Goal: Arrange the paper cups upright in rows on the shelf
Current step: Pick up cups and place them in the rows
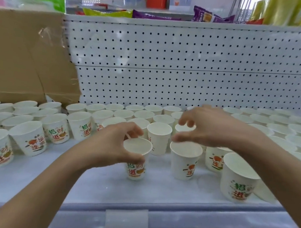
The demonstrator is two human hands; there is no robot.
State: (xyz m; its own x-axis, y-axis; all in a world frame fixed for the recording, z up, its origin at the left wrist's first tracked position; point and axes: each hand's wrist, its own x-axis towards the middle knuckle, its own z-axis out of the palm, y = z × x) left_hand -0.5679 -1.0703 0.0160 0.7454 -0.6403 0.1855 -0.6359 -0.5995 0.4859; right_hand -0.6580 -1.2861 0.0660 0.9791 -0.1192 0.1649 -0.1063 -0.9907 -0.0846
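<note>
Head view, read from the left: a cardboard box [21, 58] stands at the back of the shelf [100, 187]. In front of it the paper cups [28, 139] stand mouths up, but in a loose crowd rather than straight lines. Toward the middle, against the pegboard back [170, 60], the cups form tidier rows several deep. The left hand [116, 143] pinches a printed cup [136, 161] at its rim, thumb on the near side and fingers curled over the far side. That cup is upright in front of the middle rows, though I cannot tell whether its base is down on the shelf. Just right of it the right hand [206, 127] hovers with fingers loosely spread, holding nothing, its thumb close above the rim of a front cup [184, 164]; whether it touches I cannot say. Further right more cups fill the shelf to the back, and one nearest cup [239, 180] stands forward alone. I judge most of the work done, since the cups I can make out are upright. What is left is filling the bare front strip and squaring up the left group.
</note>
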